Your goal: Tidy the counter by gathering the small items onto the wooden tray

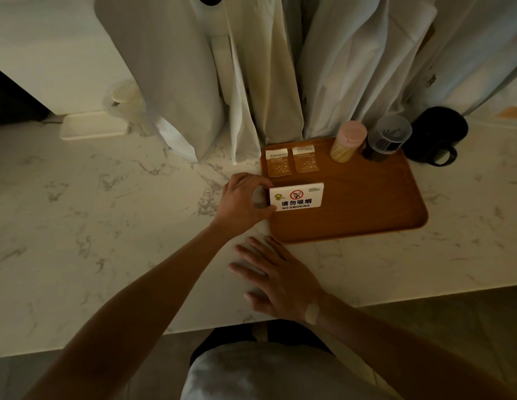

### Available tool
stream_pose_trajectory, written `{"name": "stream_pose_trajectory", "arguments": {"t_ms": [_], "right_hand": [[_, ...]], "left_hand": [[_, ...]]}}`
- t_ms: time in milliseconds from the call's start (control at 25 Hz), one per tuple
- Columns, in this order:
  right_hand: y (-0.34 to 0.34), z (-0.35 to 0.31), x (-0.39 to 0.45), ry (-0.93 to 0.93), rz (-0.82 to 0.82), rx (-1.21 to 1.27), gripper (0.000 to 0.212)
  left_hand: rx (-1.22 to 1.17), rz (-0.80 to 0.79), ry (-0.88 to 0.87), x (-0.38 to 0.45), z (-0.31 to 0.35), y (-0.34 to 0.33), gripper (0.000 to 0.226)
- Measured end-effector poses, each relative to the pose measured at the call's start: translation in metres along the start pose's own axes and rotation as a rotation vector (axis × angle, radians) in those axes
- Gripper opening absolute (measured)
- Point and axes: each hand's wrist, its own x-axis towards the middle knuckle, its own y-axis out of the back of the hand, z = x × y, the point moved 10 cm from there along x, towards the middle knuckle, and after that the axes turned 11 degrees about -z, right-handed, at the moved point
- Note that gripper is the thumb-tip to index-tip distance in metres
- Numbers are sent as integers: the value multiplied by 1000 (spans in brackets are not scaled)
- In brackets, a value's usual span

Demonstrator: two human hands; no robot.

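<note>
A wooden tray [367, 203] lies on the marble counter at centre right. A white no-smoking sign [296, 196] stands on the tray's left side, and my left hand [243, 200] grips its left end with fingers and thumb. Two small orange sachets [277, 162] lie side by side at the tray's back left. A pink-lidded toothpick holder [349, 141] and a clear-lidded dark jar [385, 138] stand at the tray's back right. My right hand [277, 280] rests flat on the counter, fingers spread, just in front of the tray's near left corner.
A black mug [436, 137] stands on the counter right behind the tray. White robes hang down to the counter behind the tray. A clear glass [123, 105] and a white block [92, 127] sit at the back left. The counter's front edge runs below my right hand.
</note>
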Motion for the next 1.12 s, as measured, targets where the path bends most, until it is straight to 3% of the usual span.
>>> {"name": "stream_pose_trajectory", "arguments": {"t_ms": [920, 1120], "right_hand": [[-5, 0, 2, -8, -24, -34, 59], [2, -3, 2, 17, -7, -15, 59]], "left_hand": [[0, 42, 18, -1, 0, -2, 44], [-42, 48, 17, -6, 3, 0, 54]]}}
